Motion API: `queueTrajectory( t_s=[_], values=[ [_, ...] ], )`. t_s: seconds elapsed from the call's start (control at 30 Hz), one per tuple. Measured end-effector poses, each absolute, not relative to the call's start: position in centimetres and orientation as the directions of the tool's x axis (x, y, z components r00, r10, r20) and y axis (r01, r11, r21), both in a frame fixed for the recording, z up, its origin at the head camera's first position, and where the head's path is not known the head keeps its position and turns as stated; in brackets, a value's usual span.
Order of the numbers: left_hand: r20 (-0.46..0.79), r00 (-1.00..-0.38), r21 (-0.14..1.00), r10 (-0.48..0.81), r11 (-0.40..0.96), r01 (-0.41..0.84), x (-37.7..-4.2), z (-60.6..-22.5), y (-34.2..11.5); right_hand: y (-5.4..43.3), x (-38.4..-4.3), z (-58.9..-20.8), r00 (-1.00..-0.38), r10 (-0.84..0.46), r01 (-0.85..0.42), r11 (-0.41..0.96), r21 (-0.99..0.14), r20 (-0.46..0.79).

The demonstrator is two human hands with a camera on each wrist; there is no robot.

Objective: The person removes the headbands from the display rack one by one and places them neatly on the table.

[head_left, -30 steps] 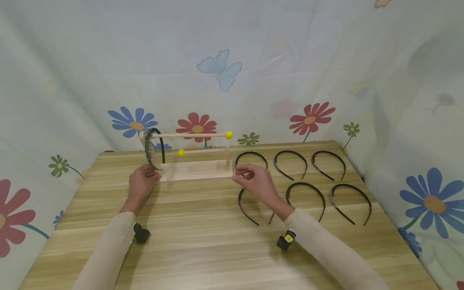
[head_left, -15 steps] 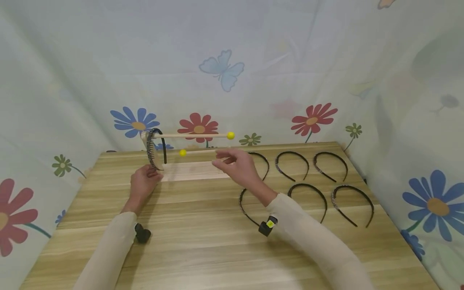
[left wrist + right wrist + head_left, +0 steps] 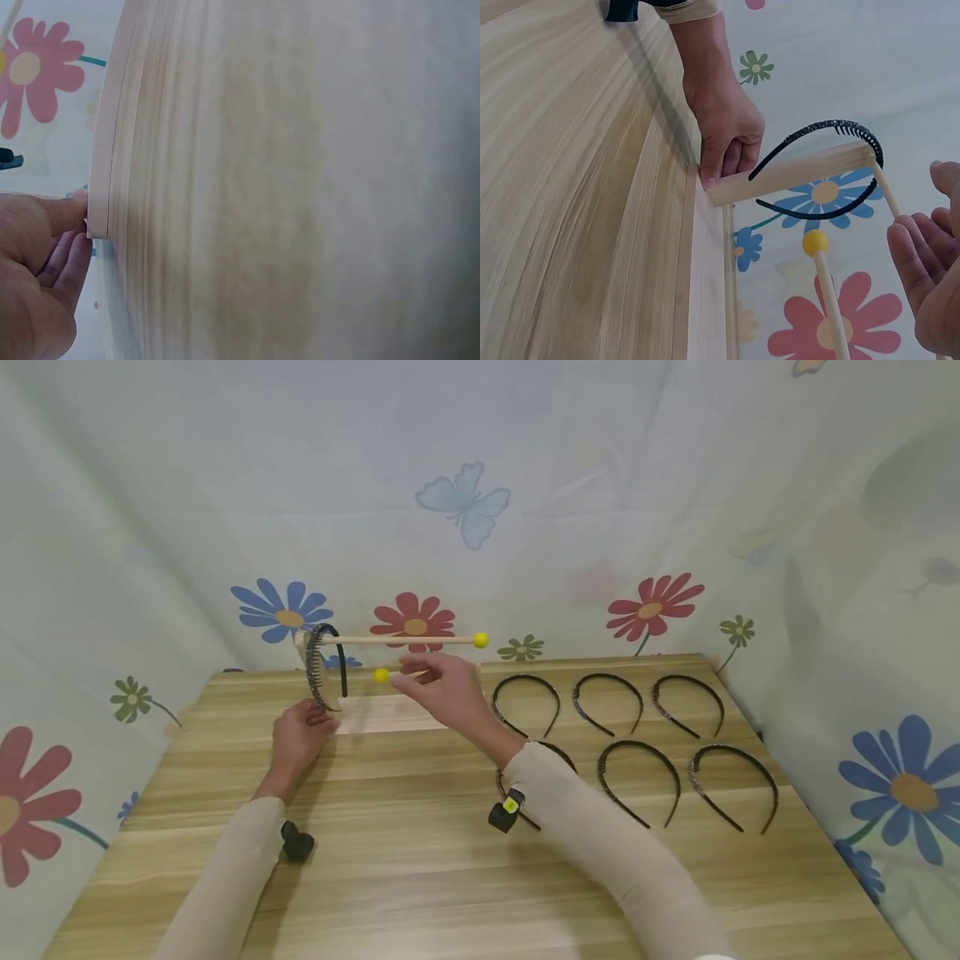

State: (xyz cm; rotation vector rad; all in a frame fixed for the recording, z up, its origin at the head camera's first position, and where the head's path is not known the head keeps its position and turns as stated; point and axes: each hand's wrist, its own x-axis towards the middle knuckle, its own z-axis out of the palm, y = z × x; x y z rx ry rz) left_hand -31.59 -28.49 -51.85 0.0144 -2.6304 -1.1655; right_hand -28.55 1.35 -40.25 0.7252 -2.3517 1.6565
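Note:
My left hand [image 3: 296, 739] pinches the left end of a wooden stand's base [image 3: 386, 714]; in the left wrist view the thumb and fingers meet that board's end [image 3: 100, 217]. A black toothed headband [image 3: 313, 668] hangs at the left end of the stand's upper rod [image 3: 405, 640], which has a yellow ball tip [image 3: 481, 641]. My right hand [image 3: 446, 689] is over the base with fingers loosely bent and nothing in them, near the lower rod's yellow ball [image 3: 382, 676]. It hides most of that lower rod in the head view; the right wrist view shows the rod [image 3: 831, 300].
Several black headbands lie in two rows on the right of the wooden table [image 3: 420, 860], among them a back-row one [image 3: 636, 693] and a front-row one [image 3: 757, 764]. My right forearm partly covers the front-left headband [image 3: 555, 750]. A flowered curtain [image 3: 450, 427] stands behind.
My right hand has moved left from the stand's right end to over its middle, uncovering the back-left headband. My left hand stays on the base.

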Motion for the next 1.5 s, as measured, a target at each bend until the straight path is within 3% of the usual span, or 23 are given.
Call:
queueTrajectory(
  t_s=[0.4,1.0,1.5],
  values=[
    [0.204,-0.971,0.736,-0.121,0.673,0.07,-31.5,-51.6,-28.4,-2.7,-29.3,-40.3,-0.836,-0.374,-0.496,0.205,-0.844,0.401],
    [0.248,-0.962,0.7,-0.112,0.708,0.098,-31.4,-51.9,-28.5,-7.9,-30.4,-41.2,-0.85,-0.427,-0.42,0.196,-0.886,0.309],
    [0.286,-0.953,0.684,-0.099,0.718,0.13,-31.8,-52.0,-28.7,-9.8,-30.3,-41.0,-0.89,-0.376,-0.341,0.169,-0.925,0.259]
  ],
)
